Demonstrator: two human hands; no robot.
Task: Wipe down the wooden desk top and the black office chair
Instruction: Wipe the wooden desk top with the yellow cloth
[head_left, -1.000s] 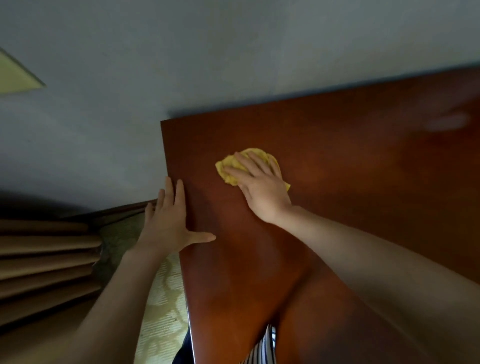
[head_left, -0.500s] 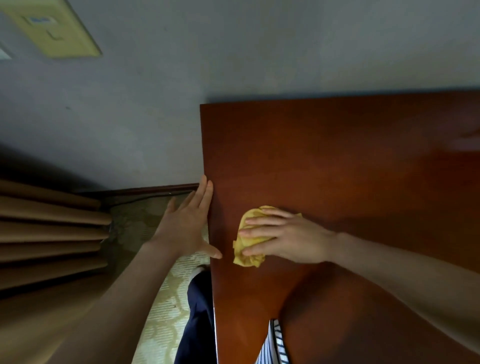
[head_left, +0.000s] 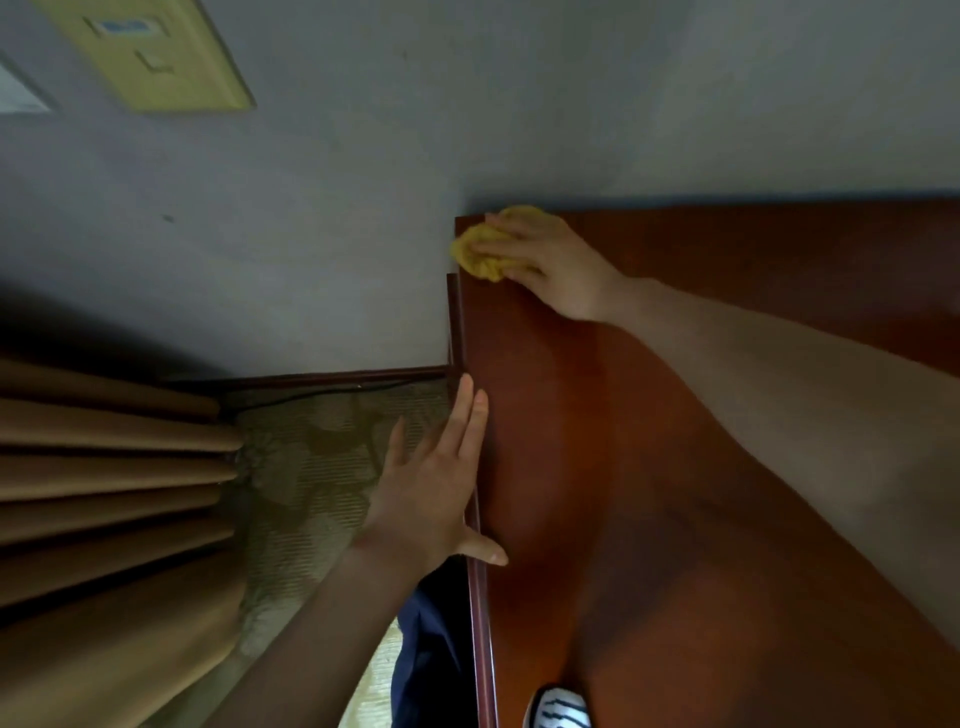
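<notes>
The bench (head_left: 545, 415) is a glossy reddish-brown wooden top with its far edge against the wall. The yellow cloth (head_left: 475, 254) sits bunched at the bench's 11 o'clock corner, slightly overhanging the left edge, gripped by the right hand (head_left: 550, 260).

The desk top (head_left: 571, 441) is reddish-brown wood with a smooth, polished finish; a soft sheen and dim reflections lie across it. At its far left corner the yellow cloth (head_left: 475, 254) is a soft, matt fabric, crumpled into wrinkles. Behind the desk top the wall (head_left: 311, 234) is matt grey paint, faintly flecked. Left of the desk top the skirting board (head_left: 322, 376) is dark, glossy wood, the carpet (head_left: 322, 457) a ribbed, patterned weave, and the curtain (head_left: 104, 493) a matt tan cloth in heavy folds.
</notes>
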